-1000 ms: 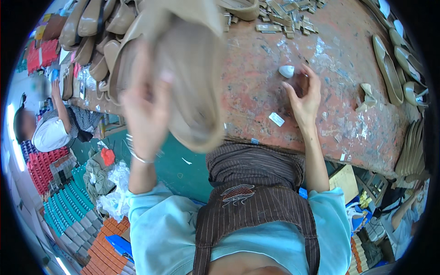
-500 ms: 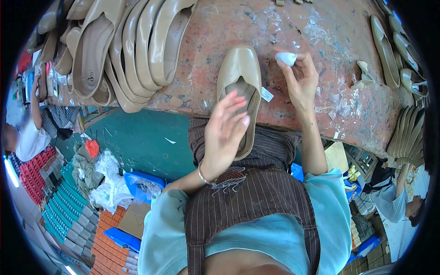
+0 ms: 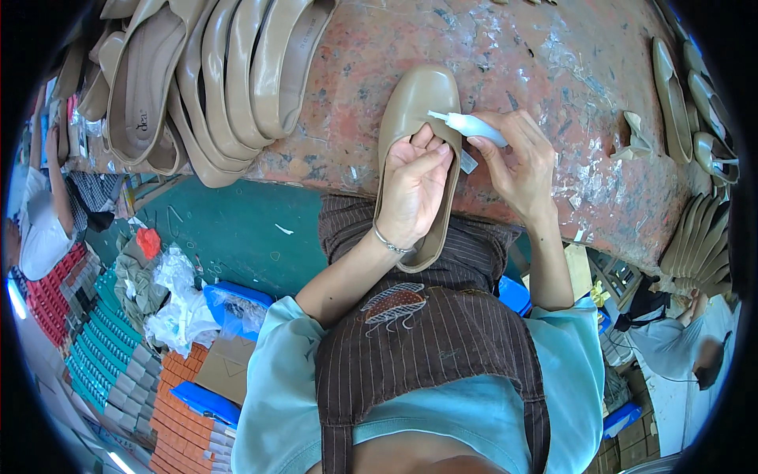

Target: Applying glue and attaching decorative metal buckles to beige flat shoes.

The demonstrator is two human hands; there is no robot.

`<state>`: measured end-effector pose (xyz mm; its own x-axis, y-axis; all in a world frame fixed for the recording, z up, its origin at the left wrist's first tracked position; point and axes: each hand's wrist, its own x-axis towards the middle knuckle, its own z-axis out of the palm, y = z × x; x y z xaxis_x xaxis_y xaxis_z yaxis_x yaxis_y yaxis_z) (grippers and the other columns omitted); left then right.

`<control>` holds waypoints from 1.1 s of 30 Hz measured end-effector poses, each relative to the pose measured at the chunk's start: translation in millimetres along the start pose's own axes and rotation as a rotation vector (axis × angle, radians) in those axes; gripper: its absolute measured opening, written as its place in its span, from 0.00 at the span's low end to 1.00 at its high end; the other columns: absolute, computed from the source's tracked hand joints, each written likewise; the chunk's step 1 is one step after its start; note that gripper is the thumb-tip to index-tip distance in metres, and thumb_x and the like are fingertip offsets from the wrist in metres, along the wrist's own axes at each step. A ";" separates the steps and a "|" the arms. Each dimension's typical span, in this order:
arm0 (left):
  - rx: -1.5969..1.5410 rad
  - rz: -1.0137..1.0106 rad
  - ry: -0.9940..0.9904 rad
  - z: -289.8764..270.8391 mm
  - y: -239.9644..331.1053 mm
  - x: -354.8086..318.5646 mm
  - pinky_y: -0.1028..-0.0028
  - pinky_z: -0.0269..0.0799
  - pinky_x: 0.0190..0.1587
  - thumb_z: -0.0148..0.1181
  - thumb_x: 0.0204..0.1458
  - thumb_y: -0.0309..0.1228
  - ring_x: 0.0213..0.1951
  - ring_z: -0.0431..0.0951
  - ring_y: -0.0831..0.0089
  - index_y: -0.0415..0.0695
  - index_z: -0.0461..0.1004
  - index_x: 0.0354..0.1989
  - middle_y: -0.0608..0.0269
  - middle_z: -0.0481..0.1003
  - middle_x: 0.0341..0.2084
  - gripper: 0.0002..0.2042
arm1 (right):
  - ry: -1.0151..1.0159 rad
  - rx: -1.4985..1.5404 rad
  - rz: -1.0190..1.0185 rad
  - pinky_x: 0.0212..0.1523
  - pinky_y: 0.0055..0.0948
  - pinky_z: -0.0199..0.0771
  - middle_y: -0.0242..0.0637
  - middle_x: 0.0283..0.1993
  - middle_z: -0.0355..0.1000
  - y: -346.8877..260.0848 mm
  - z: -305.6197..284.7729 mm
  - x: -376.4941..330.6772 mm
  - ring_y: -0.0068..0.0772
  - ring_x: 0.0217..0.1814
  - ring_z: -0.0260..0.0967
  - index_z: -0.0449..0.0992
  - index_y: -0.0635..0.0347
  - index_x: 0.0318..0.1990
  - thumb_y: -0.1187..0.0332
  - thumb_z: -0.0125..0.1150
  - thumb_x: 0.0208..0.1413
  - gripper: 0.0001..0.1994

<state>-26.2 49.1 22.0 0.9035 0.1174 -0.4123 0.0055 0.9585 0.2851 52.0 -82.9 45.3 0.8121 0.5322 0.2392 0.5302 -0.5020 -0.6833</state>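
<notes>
A glossy beige shoe (image 3: 422,87) lies toe-away at the table's front edge, its heel out over my lap. My left hand (image 3: 416,180) is closed palm-up in the shoe's opening; its fingertips go under the edge of the upper, gripping it at the throat. In my right hand (image 3: 517,154), just right of the shoe, is a small white squeeze bottle (image 3: 478,129) with a thin nozzle. The nozzle tip points left at the upper, close above the V-shaped notch; I cannot tell whether it touches. A small white label (image 3: 467,163) shows beside the shoe, partly hidden.
The worn reddish table (image 3: 347,118) bears a row of beige shoes (image 3: 229,87) at the left and more shoes (image 3: 671,110) at the right. A beige scrap (image 3: 634,136) lies right of my hand. Blue bins (image 3: 237,304) stand on the green floor; other people sit at both sides.
My left hand, open above the shoe before, has closed on its upper. My right hand has turned the squeeze bottle, bringing its nozzle to the shoe. The shoe has shifted slightly away from me.
</notes>
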 end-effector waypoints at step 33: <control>-0.055 0.027 -0.008 -12.7 -6.5 1.2 0.71 0.66 0.52 0.51 0.49 0.13 0.43 0.71 0.72 0.35 0.64 0.46 0.59 0.70 0.44 0.15 | 0.270 0.494 0.388 0.33 0.24 0.69 0.33 0.34 0.75 23.6 -3.8 8.9 0.20 0.34 0.69 0.77 0.65 0.41 0.76 0.61 0.52 0.09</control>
<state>-30.5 46.3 8.6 0.9066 0.1413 -0.3977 -0.0419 0.9678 0.2482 72.7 -92.7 33.9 0.9872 0.1560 0.0335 0.0675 -0.2178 -0.9736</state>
